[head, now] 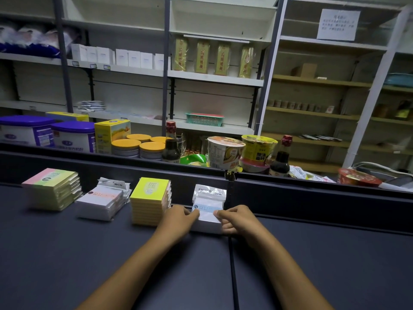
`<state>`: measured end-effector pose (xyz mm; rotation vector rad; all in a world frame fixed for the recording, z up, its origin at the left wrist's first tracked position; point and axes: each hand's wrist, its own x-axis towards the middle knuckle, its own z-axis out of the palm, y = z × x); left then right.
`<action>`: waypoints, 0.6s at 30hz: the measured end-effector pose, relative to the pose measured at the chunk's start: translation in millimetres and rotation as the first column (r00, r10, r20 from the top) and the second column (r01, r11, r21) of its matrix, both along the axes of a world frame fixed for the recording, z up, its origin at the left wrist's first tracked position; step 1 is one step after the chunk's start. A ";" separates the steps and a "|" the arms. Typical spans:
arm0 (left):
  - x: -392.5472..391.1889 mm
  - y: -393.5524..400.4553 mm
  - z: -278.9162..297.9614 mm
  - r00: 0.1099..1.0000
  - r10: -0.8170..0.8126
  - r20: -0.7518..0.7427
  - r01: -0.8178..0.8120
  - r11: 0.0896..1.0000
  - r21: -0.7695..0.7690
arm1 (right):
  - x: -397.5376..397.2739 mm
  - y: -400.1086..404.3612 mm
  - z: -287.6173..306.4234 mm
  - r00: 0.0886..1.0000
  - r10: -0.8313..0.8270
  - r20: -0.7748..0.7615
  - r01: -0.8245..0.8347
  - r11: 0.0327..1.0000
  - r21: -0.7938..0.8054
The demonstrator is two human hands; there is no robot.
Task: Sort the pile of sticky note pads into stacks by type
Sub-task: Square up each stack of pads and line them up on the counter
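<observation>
1. Nearest, two bare forearms reach forward over the dark surface point(67, 253), which has a thin seam running away from the person.
2. The left hand point(178, 220) holds the left side of a white stack of pads point(209, 217); its fingers are curled round the edge and the thumb lies on the top pad.
3. The right hand point(237, 219) holds the right side of the same stack, fingers curled, thumb pinching the top pad near its blue printed strip.
4. This white stack stands on the surface just before the low dark back wall point(312, 198), with plastic wrap flaps sticking up at its far end.
5. Just to its left stands a yellow stack point(149, 202), its top pad marked 2207.
6. Further left lies a second white stack point(101, 203) with an orange strip, a little untidy.
7. At the far left is a pale yellow stack point(52, 191) with a pink and green top.
8. Behind the wall stand purple-lidded tubs point(71, 136), yellow-lidded tins point(134, 146), two dark sauce bottles point(171, 144) and noodle cups point(225, 151).
9. Farthest are the shelves point(214, 78), with white boxes, gold packets and a green basket point(204, 119).
</observation>
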<state>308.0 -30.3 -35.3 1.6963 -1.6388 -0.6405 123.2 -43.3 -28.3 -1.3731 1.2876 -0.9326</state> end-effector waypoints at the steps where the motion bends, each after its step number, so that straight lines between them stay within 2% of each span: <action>1: 0.2 -0.2 -0.5 1.000 0.000 0.000 0.000 1.000 -0.002 | 0.6 0.0 0.0 1.000 -0.005 0.003 0.005 1.000 -0.003; 7: -0.6 1.1 -0.5 1.000 0.006 0.024 -0.006 1.000 -0.012 | 4.4 0.2 -2.4 0.997 -0.068 -0.042 0.067 0.997 -0.030; 13: -3.5 3.9 1.7 0.988 0.047 0.145 -0.044 0.999 -0.024 | 5.2 1.0 -3.7 0.977 -0.111 -0.183 0.099 0.992 -0.075; 18: -8.8 4.9 -0.9 0.971 0.083 0.226 -0.065 0.994 -0.084 | 4.9 1.9 -4.0 0.961 -0.131 -0.243 0.109 0.989 -0.101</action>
